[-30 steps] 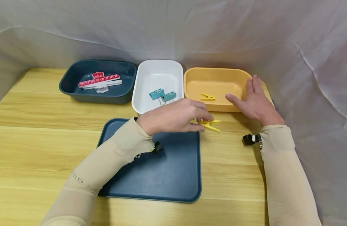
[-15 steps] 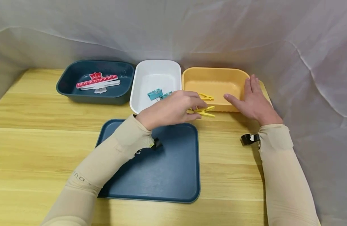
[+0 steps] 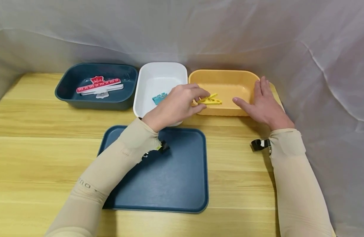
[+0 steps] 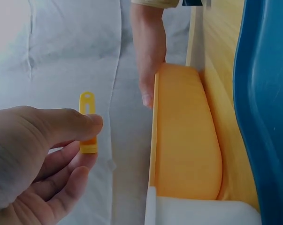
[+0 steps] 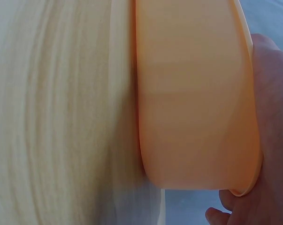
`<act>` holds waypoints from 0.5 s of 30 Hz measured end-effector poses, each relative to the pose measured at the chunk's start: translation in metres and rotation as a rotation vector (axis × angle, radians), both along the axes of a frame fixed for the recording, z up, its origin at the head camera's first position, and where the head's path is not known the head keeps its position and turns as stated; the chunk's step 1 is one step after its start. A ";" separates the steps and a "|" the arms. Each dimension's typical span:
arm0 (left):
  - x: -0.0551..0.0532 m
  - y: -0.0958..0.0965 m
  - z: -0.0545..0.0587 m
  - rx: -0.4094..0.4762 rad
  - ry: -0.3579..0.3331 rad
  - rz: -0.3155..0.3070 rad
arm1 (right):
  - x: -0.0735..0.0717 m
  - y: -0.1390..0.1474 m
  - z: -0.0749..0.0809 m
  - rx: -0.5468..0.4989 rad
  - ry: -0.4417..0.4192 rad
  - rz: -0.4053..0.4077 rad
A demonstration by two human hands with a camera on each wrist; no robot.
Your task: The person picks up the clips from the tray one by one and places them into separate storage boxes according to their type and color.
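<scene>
My left hand (image 3: 182,102) pinches a yellow clothespin (image 4: 87,101) between thumb and fingers, over the left part of the yellow bin (image 3: 223,112). In the head view it overlaps a second yellow clothespin (image 3: 218,102) lying inside the bin. My right hand (image 3: 268,108) rests at the bin's right end, fingers straight along the rim and thumb spread over the front side. The right wrist view has that hand (image 5: 275,122) lying along the bin's edge. A white bin (image 3: 162,70), partly covered by my left hand, holds a teal binder clip (image 3: 159,98).
On the left, a dark blue bin (image 3: 102,104) holds a red clip (image 3: 98,85) and a white clip (image 3: 112,88). A flat blue tray (image 3: 179,177) lies in front on the wooden table (image 3: 238,184). Grey cloth (image 3: 182,29) hangs behind the bins.
My left hand has carried the clothespin away from me, from in front of the yellow bin to over it, hiding one teal binder clip. My right hand has stayed at the bin's end.
</scene>
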State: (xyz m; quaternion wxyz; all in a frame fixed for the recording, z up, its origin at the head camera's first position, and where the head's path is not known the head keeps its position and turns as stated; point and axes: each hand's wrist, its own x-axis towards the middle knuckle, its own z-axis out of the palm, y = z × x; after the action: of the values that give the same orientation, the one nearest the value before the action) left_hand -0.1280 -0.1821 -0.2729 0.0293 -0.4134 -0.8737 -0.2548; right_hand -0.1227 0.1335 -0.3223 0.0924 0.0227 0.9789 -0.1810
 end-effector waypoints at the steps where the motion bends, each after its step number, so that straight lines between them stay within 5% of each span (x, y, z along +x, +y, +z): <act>1: -0.001 0.000 0.000 0.002 0.000 0.008 | 0.000 0.000 0.000 -0.001 0.002 0.002; 15: -0.018 0.007 0.002 -0.018 -0.030 0.085 | -0.001 0.001 0.002 0.004 -0.002 0.008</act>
State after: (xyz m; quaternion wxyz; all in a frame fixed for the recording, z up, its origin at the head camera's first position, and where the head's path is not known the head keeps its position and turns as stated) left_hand -0.1463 -0.1750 -0.2706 0.0230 -0.3724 -0.8930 -0.2517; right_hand -0.1233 0.1340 -0.3199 0.0942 0.0192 0.9792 -0.1787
